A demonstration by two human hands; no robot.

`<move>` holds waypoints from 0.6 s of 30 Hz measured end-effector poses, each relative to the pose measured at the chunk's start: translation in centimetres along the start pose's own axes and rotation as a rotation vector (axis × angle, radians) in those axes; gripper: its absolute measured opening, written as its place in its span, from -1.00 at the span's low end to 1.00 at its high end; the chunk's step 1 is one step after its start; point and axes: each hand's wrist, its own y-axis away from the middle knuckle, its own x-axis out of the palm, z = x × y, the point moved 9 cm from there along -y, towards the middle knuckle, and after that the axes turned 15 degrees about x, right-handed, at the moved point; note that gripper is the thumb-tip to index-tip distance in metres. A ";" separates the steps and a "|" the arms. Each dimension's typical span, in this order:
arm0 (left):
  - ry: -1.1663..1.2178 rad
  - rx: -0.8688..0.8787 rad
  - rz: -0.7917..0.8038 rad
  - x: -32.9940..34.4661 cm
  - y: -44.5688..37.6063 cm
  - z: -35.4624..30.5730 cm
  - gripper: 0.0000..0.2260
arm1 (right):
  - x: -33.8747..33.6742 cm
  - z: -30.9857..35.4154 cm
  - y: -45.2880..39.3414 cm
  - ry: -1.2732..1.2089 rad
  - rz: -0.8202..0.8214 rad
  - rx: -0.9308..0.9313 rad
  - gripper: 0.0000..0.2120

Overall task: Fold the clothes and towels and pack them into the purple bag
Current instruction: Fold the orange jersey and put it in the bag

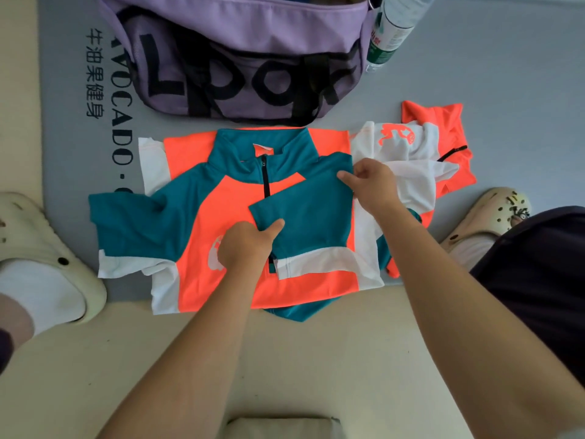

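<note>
Teal sleeve [304,210] folded inward: your left hand [245,248] and right hand [370,185] pinch it; next, fold the jersey's [202,242] opposite sleeve.

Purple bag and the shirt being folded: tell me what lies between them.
Head view: only a narrow strip of bare grey mat separates the purple bag from the collar of the teal and orange shirt. Nothing lies in it.
</note>
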 end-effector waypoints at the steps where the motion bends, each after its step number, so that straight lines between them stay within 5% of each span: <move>1: -0.001 -0.018 -0.005 0.0 0.5 0.4 -0.34 | 0.0 -0.4 0.4 -0.016 -0.015 0.015 -0.66; 14: 0.402 0.208 -0.071 2.8 3.2 0.9 -0.61 | 2.3 -13.9 8.1 0.123 0.023 0.246 -0.64; 18: 0.436 0.242 0.019 3.5 3.0 0.8 -0.70 | 1.9 -15.4 8.9 0.265 0.065 0.287 -0.66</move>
